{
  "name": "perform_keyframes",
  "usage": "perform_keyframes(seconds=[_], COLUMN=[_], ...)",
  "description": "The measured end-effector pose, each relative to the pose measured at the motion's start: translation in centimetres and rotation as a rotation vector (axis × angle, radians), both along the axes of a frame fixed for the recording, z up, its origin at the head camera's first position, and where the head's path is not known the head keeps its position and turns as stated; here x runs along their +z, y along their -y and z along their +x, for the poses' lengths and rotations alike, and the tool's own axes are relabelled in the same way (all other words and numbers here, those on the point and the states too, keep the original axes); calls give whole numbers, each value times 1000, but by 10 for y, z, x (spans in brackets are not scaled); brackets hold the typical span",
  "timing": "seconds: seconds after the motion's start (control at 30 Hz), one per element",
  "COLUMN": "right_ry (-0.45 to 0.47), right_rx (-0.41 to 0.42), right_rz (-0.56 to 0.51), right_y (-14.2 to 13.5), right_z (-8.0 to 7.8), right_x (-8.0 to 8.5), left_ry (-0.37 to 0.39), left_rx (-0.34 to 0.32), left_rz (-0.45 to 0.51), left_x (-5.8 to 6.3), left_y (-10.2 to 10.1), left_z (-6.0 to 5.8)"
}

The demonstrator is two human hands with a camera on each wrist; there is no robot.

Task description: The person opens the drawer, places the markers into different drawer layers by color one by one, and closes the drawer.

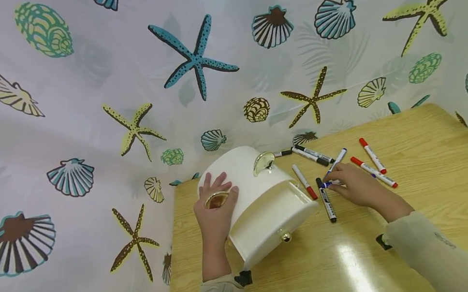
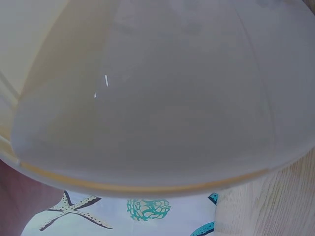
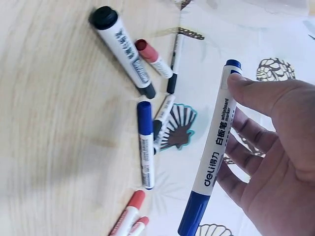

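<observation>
A white rounded box (image 1: 241,176) with gold trim tilts on the table, its front drawer (image 1: 270,227) pulled out and bearing a gold knob (image 1: 286,237). My left hand (image 1: 215,224) rests on top of it, fingers spread around a gold ring handle (image 1: 216,199). White plastic fills most of the left wrist view. My right hand (image 1: 359,189) pinches a blue whiteboard marker (image 3: 211,142) between thumb and fingers. Another blue marker (image 3: 146,152) lies just beyond that hand. A black marker (image 1: 327,200) and a red-capped marker (image 1: 304,182) lie between the hand and the box.
Two red markers (image 1: 372,155) lie right of my right hand on the wooden table (image 1: 439,174). Several black markers (image 1: 311,155) lie toward the back, near the box. A white curtain (image 1: 230,112) printed with shells and starfish hangs behind and to the left.
</observation>
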State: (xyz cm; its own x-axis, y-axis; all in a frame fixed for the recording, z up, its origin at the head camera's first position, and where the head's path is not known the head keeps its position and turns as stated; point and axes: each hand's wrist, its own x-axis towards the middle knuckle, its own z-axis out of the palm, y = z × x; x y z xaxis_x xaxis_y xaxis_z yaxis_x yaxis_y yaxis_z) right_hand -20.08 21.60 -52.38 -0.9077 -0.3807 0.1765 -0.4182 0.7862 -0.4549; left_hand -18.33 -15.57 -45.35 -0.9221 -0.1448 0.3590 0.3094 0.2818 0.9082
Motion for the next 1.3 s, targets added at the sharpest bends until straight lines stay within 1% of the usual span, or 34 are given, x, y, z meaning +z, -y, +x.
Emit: perform_keyframes(seconds=[0.33, 0.43, 0.8, 0.93, 1.13, 1.2, 1.3], right_ry=[15, 9, -16, -43, -98, -123, -187], right_rx=[3, 0, 5, 16, 23, 25, 28], right_rz=[-18, -35, -43, -41, -41, -37, -28], right_y=[7, 9, 14, 15, 18, 19, 22], right_z=[10, 14, 22, 24, 26, 28, 30], right_x=[29, 35, 46, 52, 60, 63, 69], left_ry=[11, 10, 23, 22, 0, -1, -1], left_rx=[6, 6, 12, 7, 2, 3, 4], left_rz=[-8, -7, -9, -6, 0, 0, -4], left_x=[0, -1, -2, -1, -2, -3, -3], left_y=[0, 0, 1, 1, 2, 2, 2], left_z=[1, 1, 0, 0, -1, -1, -1])
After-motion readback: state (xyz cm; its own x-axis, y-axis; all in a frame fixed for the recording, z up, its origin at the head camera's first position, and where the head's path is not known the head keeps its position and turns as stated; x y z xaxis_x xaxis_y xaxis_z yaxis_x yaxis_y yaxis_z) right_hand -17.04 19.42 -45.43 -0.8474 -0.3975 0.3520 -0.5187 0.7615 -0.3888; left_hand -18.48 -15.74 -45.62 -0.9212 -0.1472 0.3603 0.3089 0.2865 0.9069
